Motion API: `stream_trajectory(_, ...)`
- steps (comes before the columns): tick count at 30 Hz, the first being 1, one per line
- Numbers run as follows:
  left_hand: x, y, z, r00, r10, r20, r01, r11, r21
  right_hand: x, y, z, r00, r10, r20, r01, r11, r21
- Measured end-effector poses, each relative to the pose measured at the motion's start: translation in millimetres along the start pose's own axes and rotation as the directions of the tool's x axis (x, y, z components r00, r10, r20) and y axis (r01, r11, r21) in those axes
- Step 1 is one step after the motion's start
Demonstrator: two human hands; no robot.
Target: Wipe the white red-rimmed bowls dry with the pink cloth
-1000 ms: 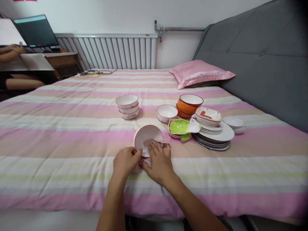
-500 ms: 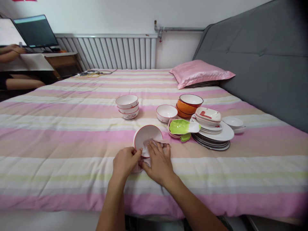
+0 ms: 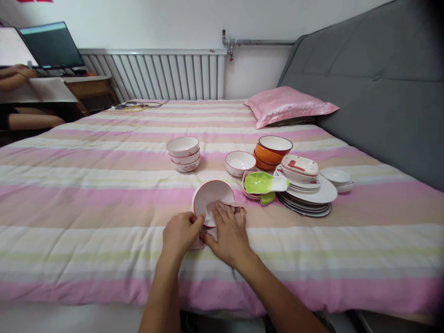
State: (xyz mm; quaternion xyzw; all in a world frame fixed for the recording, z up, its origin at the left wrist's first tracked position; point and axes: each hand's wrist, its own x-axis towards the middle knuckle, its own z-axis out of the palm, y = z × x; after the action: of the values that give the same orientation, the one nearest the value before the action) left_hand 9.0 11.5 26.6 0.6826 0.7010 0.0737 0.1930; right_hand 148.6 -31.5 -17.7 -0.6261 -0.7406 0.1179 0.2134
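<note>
A white bowl with a red rim (image 3: 212, 196) is tilted toward me above the striped bedspread. My left hand (image 3: 180, 233) grips its near left edge, thumb over the rim and the other fingers out of sight behind it. Inside the bowl's lower right, my right hand (image 3: 229, 233) presses a pale pink cloth (image 3: 231, 203) against the wall. Part of this cloth also hangs below the bowl, between both hands. Beyond the bowl stand a stack of white bowls (image 3: 183, 155) with red rims and a single matching bowl (image 3: 240, 163).
Right of my hands lie green leaf-shaped dishes (image 3: 260, 183), stacked plates (image 3: 321, 192) with a square dish (image 3: 300, 165) on top, orange bowls (image 3: 268, 155) and small white dishes (image 3: 336, 176). A pink pillow (image 3: 289, 105) and cables (image 3: 138, 105) lie farther back. Another person's arm (image 3: 14, 78) shows at the desk.
</note>
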Motion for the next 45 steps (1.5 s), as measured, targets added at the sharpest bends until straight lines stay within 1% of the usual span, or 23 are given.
stream_trajectory(5,-0.4,0.4,-0.3,1.0,0.004,-0.001,-0.004,1.0,-0.003,0.1,-0.5,-0.5,1.0,0.003,0.003,-0.003,1.0,0.011)
stream_trajectory(17,-0.9,-0.5,-0.7,1.0,0.008,-0.001,-0.008,1.0,-0.006,0.1,-1.7,-2.2,1.0,0.009,0.027,-0.008,1.0,-0.021)
stream_trajectory(34,-0.6,0.1,-0.6,1.0,0.015,-0.007,-0.015,1.0,-0.004,-0.4,0.0,-0.4,1.0,-0.006,-0.007,0.006,1.0,0.001)
stream_trajectory(39,-1.2,0.6,-1.2,1.0,0.009,-0.003,-0.009,1.0,0.001,-0.5,-0.4,-1.7,1.0,0.004,0.008,-0.004,1.0,0.007)
stream_trajectory(45,-0.8,0.7,-1.5,1.0,0.015,-0.006,-0.015,1.0,0.002,0.0,-0.4,-0.8,1.0,-0.005,-0.007,0.005,1.0,0.011)
